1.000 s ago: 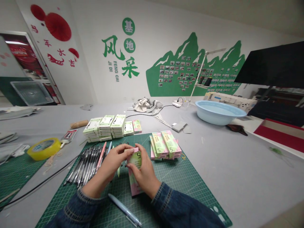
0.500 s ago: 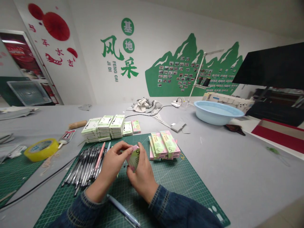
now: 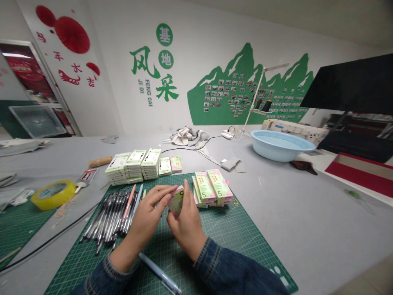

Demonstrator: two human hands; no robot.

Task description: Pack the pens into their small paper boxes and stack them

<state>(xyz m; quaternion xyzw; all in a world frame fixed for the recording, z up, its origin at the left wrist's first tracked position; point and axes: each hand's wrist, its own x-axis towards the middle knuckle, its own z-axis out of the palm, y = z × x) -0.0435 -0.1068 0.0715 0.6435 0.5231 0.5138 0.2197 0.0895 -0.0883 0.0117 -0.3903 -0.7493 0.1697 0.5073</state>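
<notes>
Between my two hands is a small pink-and-green box [image 3: 176, 203], tilted above the green cutting mat [image 3: 227, 241]. My right hand [image 3: 188, 223] wraps around its right side, thumb across the near face. Fingers of my left hand [image 3: 150, 211] press on its upper left edge. Part of the box is hidden by the hands. Similar pink-and-green boxes [image 3: 211, 187] lie stacked just right of my hands. To the left, many clear black-tipped pens [image 3: 106, 217] lie in a pile, with a pink pen [image 3: 129, 207] and a blue one on its right side. Another blue pen [image 3: 159, 273] lies near my wrists.
Stacks of white-and-green boxes [image 3: 135, 164] stand at the mat's far edge. On the left lie a yellow tape roll [image 3: 53, 194], a glue tube [image 3: 87, 177] and a black cable [image 3: 55, 237]. A light-blue basin [image 3: 281, 147] stands at the back right, near a sewing machine [image 3: 299, 130].
Both hands and the box have shifted slightly right. My left fingers have straightened over the box's top edge, and my right fingers point further up. The light-green pen by the pile is now uncovered.
</notes>
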